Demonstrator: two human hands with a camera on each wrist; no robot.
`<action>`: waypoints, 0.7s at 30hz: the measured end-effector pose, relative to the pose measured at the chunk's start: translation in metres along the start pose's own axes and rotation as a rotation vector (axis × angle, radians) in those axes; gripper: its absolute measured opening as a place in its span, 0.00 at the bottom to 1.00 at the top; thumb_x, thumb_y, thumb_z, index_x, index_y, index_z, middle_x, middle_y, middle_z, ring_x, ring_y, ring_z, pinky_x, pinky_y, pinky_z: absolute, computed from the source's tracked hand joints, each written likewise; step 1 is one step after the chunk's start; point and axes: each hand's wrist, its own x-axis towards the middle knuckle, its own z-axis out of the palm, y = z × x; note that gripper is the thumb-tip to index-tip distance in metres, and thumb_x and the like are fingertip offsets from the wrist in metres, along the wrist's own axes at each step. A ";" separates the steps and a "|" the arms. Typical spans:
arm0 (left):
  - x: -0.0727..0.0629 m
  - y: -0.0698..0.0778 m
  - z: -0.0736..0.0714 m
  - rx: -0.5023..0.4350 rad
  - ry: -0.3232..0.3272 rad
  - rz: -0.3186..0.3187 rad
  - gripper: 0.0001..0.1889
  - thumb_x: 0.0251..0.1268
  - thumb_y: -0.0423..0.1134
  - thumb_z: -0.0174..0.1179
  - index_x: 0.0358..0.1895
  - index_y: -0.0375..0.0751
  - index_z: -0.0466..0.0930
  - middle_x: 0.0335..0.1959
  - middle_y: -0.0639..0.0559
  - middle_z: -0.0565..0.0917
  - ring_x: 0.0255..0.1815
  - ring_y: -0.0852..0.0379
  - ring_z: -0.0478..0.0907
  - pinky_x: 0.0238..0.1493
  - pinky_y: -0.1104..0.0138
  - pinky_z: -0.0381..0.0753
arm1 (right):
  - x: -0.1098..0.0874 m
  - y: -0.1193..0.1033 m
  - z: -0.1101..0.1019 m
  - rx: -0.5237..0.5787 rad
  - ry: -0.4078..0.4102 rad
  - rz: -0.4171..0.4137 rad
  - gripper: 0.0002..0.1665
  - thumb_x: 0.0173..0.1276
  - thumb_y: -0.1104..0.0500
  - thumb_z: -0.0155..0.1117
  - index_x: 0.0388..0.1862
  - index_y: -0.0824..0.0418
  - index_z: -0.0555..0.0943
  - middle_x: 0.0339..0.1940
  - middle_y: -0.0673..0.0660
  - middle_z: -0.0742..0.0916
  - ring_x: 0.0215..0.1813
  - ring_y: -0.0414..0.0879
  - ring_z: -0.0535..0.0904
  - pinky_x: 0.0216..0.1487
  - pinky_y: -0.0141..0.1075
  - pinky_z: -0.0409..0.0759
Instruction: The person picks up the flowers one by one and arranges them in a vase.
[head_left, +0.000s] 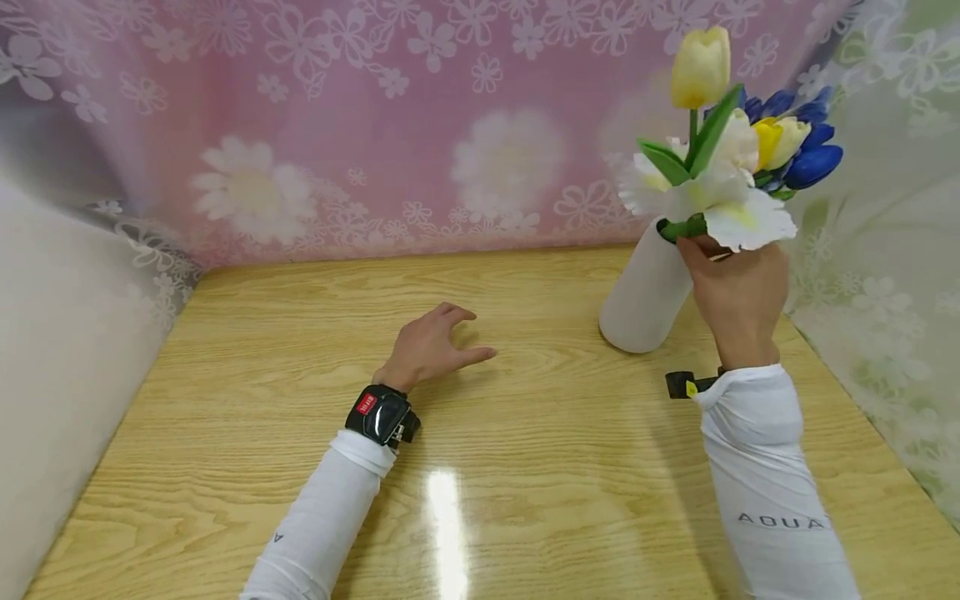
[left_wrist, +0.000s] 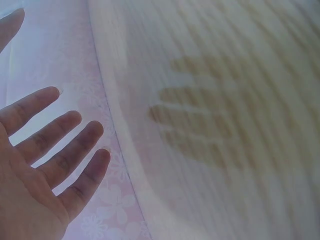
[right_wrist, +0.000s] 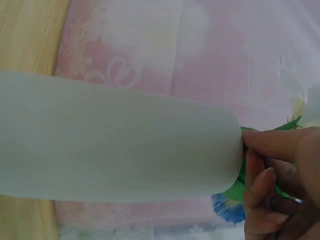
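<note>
At the right of the table, a tall white vase (head_left: 647, 287) stands with flowers in its mouth. My right hand (head_left: 738, 292) is at that mouth, thumb and fingers pinching the green stems (head_left: 684, 227) just beside the rim. Above it spread a cream tulip (head_left: 701, 68), a frilled white bloom (head_left: 750, 218) and blue flowers (head_left: 813, 165). In the right wrist view the vase (right_wrist: 120, 142) lies across the picture, with the fingertips right at its rim. My left hand (head_left: 427, 346) hovers low over the middle of the table, fingers spread and relaxed, holding nothing.
The wood-grain table (head_left: 300, 333) reaches back to a pink flower-print curtain (head_left: 375, 125). A pale patterned curtain (head_left: 885, 250) hangs along the right edge, and a white surface (head_left: 67, 333) borders the left. Each wrist wears a black strapped device (head_left: 382, 414).
</note>
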 end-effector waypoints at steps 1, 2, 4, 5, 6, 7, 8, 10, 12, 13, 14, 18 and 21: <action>0.000 0.000 0.000 -0.001 0.000 -0.001 0.40 0.52 0.73 0.56 0.61 0.49 0.76 0.60 0.53 0.74 0.52 0.50 0.76 0.48 0.53 0.76 | 0.000 0.002 -0.001 -0.006 -0.013 0.006 0.16 0.56 0.49 0.70 0.37 0.59 0.85 0.26 0.36 0.81 0.29 0.25 0.74 0.32 0.22 0.70; 0.000 0.000 0.000 -0.001 -0.002 -0.001 0.40 0.52 0.73 0.56 0.61 0.49 0.76 0.60 0.53 0.74 0.52 0.50 0.76 0.48 0.53 0.76 | -0.001 0.004 -0.001 0.013 -0.024 -0.003 0.15 0.57 0.50 0.69 0.37 0.60 0.85 0.25 0.36 0.81 0.27 0.26 0.75 0.32 0.22 0.71; -0.001 0.000 -0.001 -0.006 -0.004 -0.004 0.40 0.52 0.73 0.56 0.62 0.49 0.76 0.61 0.53 0.74 0.53 0.50 0.76 0.48 0.53 0.75 | -0.003 0.007 0.000 0.059 -0.024 -0.019 0.15 0.58 0.52 0.69 0.38 0.63 0.86 0.24 0.37 0.82 0.27 0.28 0.76 0.32 0.22 0.72; -0.001 0.000 -0.001 -0.007 -0.004 -0.005 0.40 0.52 0.73 0.56 0.62 0.49 0.76 0.61 0.53 0.73 0.53 0.50 0.76 0.49 0.53 0.75 | -0.004 0.007 0.001 0.078 -0.019 -0.029 0.15 0.58 0.53 0.69 0.38 0.63 0.86 0.24 0.38 0.83 0.26 0.28 0.77 0.33 0.22 0.72; -0.002 0.000 -0.001 -0.009 -0.005 -0.007 0.40 0.52 0.73 0.56 0.62 0.49 0.76 0.61 0.53 0.73 0.53 0.50 0.76 0.49 0.53 0.75 | -0.006 0.007 0.002 0.087 -0.019 -0.034 0.15 0.58 0.53 0.69 0.37 0.64 0.86 0.25 0.39 0.83 0.26 0.29 0.77 0.33 0.22 0.73; -0.002 0.000 -0.001 -0.010 -0.006 -0.009 0.40 0.52 0.73 0.56 0.62 0.49 0.76 0.61 0.52 0.73 0.53 0.50 0.76 0.49 0.53 0.75 | -0.008 0.008 0.003 0.091 -0.018 -0.042 0.14 0.59 0.53 0.68 0.36 0.64 0.86 0.25 0.42 0.83 0.26 0.30 0.77 0.33 0.23 0.73; -0.002 0.000 -0.001 -0.010 -0.005 -0.010 0.40 0.52 0.73 0.56 0.62 0.49 0.76 0.61 0.52 0.73 0.53 0.50 0.76 0.49 0.53 0.76 | -0.010 0.008 0.004 0.088 -0.018 -0.059 0.14 0.60 0.54 0.67 0.35 0.65 0.86 0.24 0.45 0.84 0.25 0.30 0.77 0.32 0.23 0.73; -0.003 0.000 -0.001 -0.007 -0.002 -0.012 0.40 0.52 0.73 0.56 0.62 0.49 0.76 0.61 0.52 0.73 0.54 0.50 0.76 0.49 0.53 0.76 | -0.015 0.009 0.005 0.065 -0.032 -0.081 0.17 0.62 0.52 0.65 0.33 0.66 0.86 0.24 0.50 0.84 0.23 0.30 0.76 0.30 0.23 0.71; -0.003 0.000 -0.001 -0.003 0.001 -0.015 0.40 0.52 0.73 0.57 0.62 0.49 0.75 0.61 0.53 0.73 0.54 0.51 0.76 0.48 0.53 0.76 | -0.020 0.009 0.007 0.052 -0.045 -0.115 0.18 0.63 0.51 0.64 0.31 0.68 0.86 0.23 0.53 0.84 0.22 0.30 0.74 0.28 0.23 0.70; -0.003 0.000 -0.001 -0.001 0.002 -0.015 0.40 0.52 0.73 0.56 0.63 0.49 0.75 0.61 0.53 0.73 0.54 0.51 0.75 0.48 0.53 0.76 | -0.022 0.010 0.009 0.049 -0.053 -0.128 0.19 0.63 0.51 0.64 0.30 0.68 0.86 0.23 0.54 0.83 0.22 0.31 0.74 0.28 0.24 0.70; -0.003 0.000 -0.001 -0.001 0.003 -0.016 0.40 0.52 0.73 0.56 0.63 0.49 0.75 0.61 0.52 0.73 0.55 0.51 0.75 0.48 0.53 0.76 | -0.024 0.010 0.010 0.051 -0.060 -0.141 0.18 0.63 0.51 0.65 0.30 0.68 0.86 0.23 0.54 0.83 0.22 0.32 0.73 0.28 0.24 0.70; -0.004 -0.001 -0.001 0.000 0.005 -0.018 0.40 0.52 0.72 0.57 0.63 0.49 0.74 0.61 0.53 0.73 0.56 0.50 0.74 0.49 0.53 0.75 | -0.032 0.014 0.019 0.066 -0.103 -0.150 0.18 0.63 0.52 0.65 0.32 0.67 0.85 0.26 0.54 0.83 0.24 0.35 0.74 0.28 0.23 0.70; -0.004 -0.001 -0.002 -0.005 0.008 -0.017 0.40 0.52 0.72 0.57 0.64 0.49 0.74 0.61 0.52 0.73 0.57 0.50 0.74 0.50 0.52 0.75 | -0.037 0.018 0.026 0.066 -0.135 -0.150 0.17 0.64 0.52 0.66 0.32 0.67 0.85 0.27 0.56 0.84 0.24 0.34 0.73 0.28 0.23 0.69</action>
